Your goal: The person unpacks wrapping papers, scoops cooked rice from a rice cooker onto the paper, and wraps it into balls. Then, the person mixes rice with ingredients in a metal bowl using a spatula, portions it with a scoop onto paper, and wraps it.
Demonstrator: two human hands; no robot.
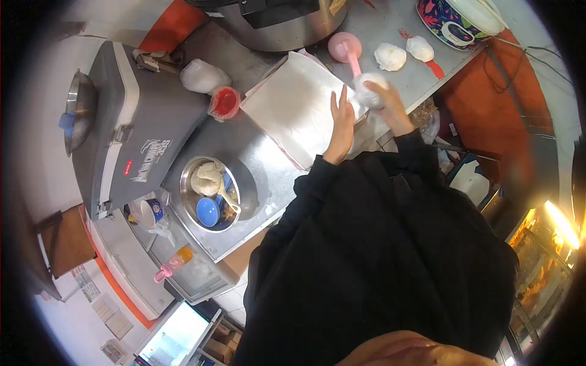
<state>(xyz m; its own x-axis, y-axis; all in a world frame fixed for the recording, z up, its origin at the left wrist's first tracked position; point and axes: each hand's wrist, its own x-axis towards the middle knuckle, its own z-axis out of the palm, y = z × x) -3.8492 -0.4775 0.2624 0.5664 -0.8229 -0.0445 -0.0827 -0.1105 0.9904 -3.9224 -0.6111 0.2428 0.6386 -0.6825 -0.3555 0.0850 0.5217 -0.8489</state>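
My right hand (395, 111) is closed round a white, rounded bundle (371, 91), blurred by motion. It looks wrapped, but its contents are hidden. My left hand (343, 127) is just left of the bundle, fingers stretched out, over the right edge of a stack of white paper sheets (299, 100). A pink round scoop (345, 47) lies beyond the bundle, its handle pointing toward it. Two similar white bundles, a nearer one (389, 57) and a farther one (420, 49), rest on the metal counter to the right.
A large metal cooker (274, 27) stands at the back, a patterned pot (452, 30) at the back right. Left are a red-filled cup (226, 102), a white plastic-looking packet (204, 76), a grey cooler box (152, 116) and a steel bowl (186, 210) holding white lumps and a blue scoop (208, 211).
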